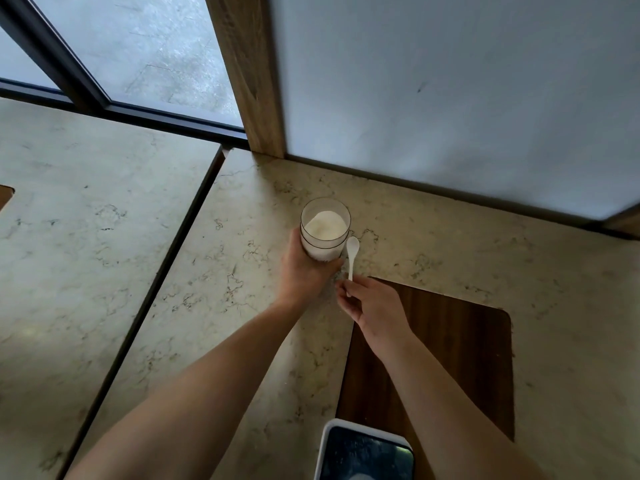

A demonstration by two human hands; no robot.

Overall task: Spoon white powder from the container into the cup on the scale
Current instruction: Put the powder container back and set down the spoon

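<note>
A clear round container [325, 227] holding white powder stands on the marble counter near the back wall. My left hand [304, 271] wraps around its lower near side. My right hand [367, 304] pinches the handle end of a small white spoon [352, 252], whose bowl points away from me and lies just right of the container, outside it. The spoon bowl looks empty. At the bottom edge a white-rimmed scale [365, 452] with a dark glossy top shows; something pale sits at its near edge, cut off by the frame.
The marble counter [242, 306] has a dark wooden inset board [450, 358] under my right forearm. A wall and a wooden post [252, 81] close the back. A dark gap [166, 271] separates a second counter slab on the left, beside a window.
</note>
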